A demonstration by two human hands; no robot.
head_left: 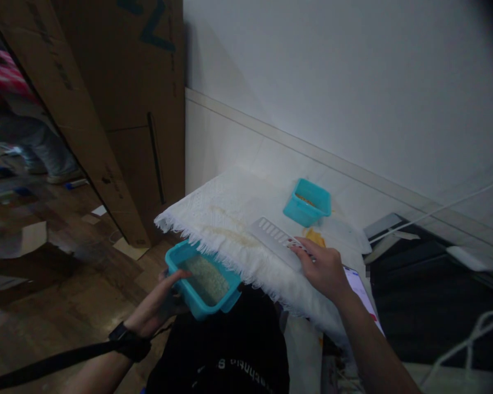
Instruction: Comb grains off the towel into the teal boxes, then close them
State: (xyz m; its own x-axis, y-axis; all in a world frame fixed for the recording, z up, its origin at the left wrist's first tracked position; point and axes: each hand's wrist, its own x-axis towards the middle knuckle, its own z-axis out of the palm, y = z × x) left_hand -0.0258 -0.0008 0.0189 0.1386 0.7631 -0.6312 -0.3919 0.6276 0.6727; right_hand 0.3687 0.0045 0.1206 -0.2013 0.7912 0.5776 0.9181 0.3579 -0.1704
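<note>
My left hand (170, 298) is closed round the near-left wall of a turquoise plastic tub (189, 302), its thumb hooked over the rim. Pale, rice-like grains (207, 279) fill the bottom of this tub, which is held just below the fringed edge of a white cloth (230, 189). In my right hand (322, 265) is a flat, pale grey plate with a row of slots (273, 235), lying on or just over the cloth. Loose grains (234, 235) streak the cloth left of the plate. Farther back stands a second turquoise tub (308, 202) with yellowish-brown contents.
A yellow item (314, 237) lies behind my right hand, and a lit phone (361, 293) is beside my right forearm. Black equipment (427, 295) with white cables stands right. A tall cardboard box (135, 109) rises left, and a person's leg (36, 137) shows beyond it.
</note>
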